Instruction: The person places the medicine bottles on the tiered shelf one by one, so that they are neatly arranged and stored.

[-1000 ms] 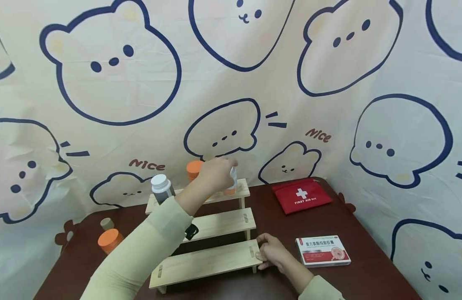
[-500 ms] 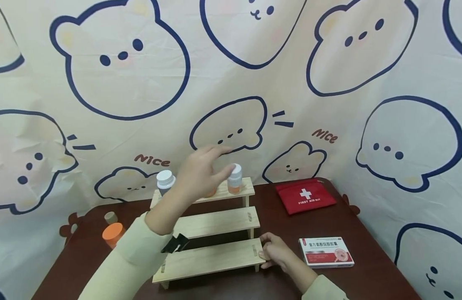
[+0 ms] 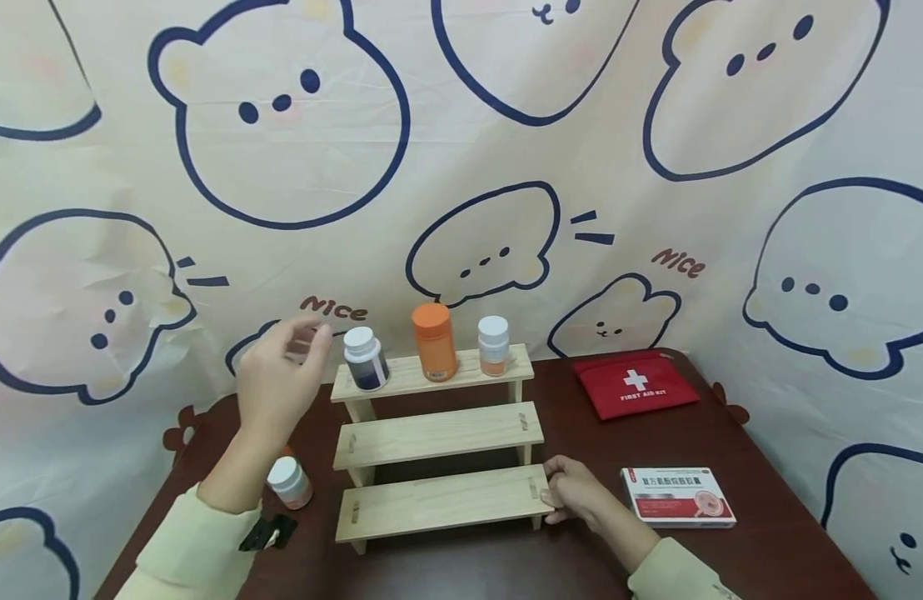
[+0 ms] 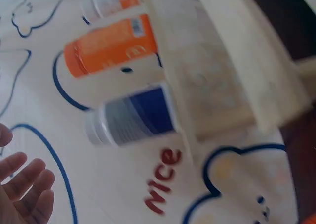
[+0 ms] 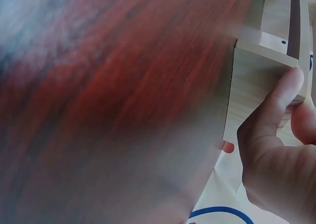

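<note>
Brown table bears the wooden rack, three bottles upright on its top; the right hand pinches its lowest end, best held steady, while the left hand, fingers loosely bent round nothing, hovers left of it

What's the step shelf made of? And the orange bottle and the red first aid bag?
Step shelf: looks like plain wood, pale and matte, with faint grain.
Orange bottle: probably plastic, because it looks smooth and evenly coloured.
Red first aid bag: maybe cloth, since it looks flat and slightly rumpled, but soft plastic is possible.
</note>
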{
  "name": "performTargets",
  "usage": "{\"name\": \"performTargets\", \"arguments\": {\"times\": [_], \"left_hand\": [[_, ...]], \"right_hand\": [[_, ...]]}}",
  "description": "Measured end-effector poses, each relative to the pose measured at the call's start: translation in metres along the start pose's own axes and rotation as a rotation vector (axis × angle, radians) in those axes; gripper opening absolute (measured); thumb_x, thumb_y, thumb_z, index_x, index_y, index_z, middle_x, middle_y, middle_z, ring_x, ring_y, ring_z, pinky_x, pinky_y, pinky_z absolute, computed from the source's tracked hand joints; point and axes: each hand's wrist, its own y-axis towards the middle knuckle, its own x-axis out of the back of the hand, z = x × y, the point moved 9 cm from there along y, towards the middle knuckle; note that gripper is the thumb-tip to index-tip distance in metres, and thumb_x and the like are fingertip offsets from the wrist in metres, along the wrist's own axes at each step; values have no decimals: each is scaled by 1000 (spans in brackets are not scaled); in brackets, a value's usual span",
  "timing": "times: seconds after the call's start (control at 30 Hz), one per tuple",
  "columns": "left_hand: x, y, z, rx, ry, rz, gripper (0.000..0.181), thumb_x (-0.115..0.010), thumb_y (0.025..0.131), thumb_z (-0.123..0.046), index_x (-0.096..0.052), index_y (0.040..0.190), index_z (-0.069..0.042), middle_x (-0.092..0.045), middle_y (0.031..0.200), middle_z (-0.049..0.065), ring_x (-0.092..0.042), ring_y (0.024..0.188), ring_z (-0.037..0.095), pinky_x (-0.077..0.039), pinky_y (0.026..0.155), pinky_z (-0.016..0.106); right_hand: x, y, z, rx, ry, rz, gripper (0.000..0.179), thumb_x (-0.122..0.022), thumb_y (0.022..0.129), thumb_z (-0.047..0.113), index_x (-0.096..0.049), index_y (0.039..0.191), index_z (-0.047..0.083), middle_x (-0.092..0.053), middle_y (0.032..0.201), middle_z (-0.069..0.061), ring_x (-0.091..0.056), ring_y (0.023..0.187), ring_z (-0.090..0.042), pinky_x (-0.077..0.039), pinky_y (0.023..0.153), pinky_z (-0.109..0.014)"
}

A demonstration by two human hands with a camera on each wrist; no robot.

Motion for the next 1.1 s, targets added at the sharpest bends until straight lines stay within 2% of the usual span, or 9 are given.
{"name": "performTargets", "arguments": {"times": [0.13, 0.23, 0.43, 0.6, 0.7, 0.8, 0.93, 1.03, 1.1], "left_hand": [[12, -18, 33, 104, 68, 24, 27, -59, 90, -30, -68, 102, -8, -69, 87, 9, -65, 77, 25, -49, 64, 39], [15, -33, 54, 165, 104, 71, 31, -57, 91, -31, -67, 106, -7, -68, 91, 10, -64, 81, 27, -49, 67, 41], [11, -63, 93, 276, 201, 251, 42, -56, 91, -38, -63, 115, -4, -63, 102, 19, -60, 91, 36, -47, 74, 52], [4, -94, 124, 369, 277, 395, 47, -56, 91, -40, -59, 120, -3, -59, 112, 23, -55, 99, 40, -45, 76, 55], [1, -110, 134, 408, 296, 447, 46, -60, 89, -36, -58, 120, -1, -57, 114, 25, -54, 100, 42, -46, 77, 56], [1, -121, 140, 418, 318, 458, 46, -63, 87, -33, -59, 119, -1, -57, 111, 27, -55, 95, 41, -47, 74, 54], [2, -131, 144, 403, 339, 448, 47, -68, 84, -31, -60, 119, -1, -59, 104, 26, -57, 85, 38, -47, 66, 52], [-1, -137, 146, 408, 337, 476, 48, -68, 83, -32, -59, 118, -1, -58, 98, 25, -56, 80, 36, -46, 60, 50], [-5, -141, 148, 424, 328, 510, 49, -67, 83, -32, -58, 120, -1, -58, 99, 24, -56, 82, 36, -46, 61, 50]], "right_hand": [[1, -1, 2, 0, -16, -16, 35, -54, 76, -11, -49, 111, -8, -50, 81, -14, -55, 61, -20, -54, 51, -33], [1, -2, 3, -3, -26, -20, 35, -54, 77, -11, -49, 111, -8, -51, 82, -15, -55, 61, -21, -55, 51, -33], [2, -2, 5, -6, -42, -34, 34, -54, 78, -12, -50, 111, -9, -53, 83, -16, -56, 62, -20, -55, 52, -34], [1, -5, 6, -5, -49, -38, 32, -52, 79, -11, -50, 111, -9, -53, 81, -16, -56, 61, -20, -55, 52, -34], [1, -5, 6, -2, -54, -39, 31, -52, 79, -11, -50, 110, -9, -53, 81, -15, -56, 61, -20, -55, 52, -34], [1, -4, 6, 1, -52, -47, 30, -52, 78, -11, -50, 108, -9, -53, 81, -15, -56, 61, -19, -55, 52, -33], [1, -3, 4, 2, -46, -52, 30, -51, 77, -11, -51, 107, -8, -54, 80, -14, -56, 61, -19, -55, 51, -33], [0, -3, 3, 0, -50, -51, 30, -50, 77, -10, -51, 107, -8, -54, 80, -15, -55, 61, -20, -55, 51, -33], [0, -3, 4, -3, -58, -48, 30, -50, 78, -10, -51, 108, -8, -53, 80, -15, -55, 61, -20, -55, 51, -33]]}}
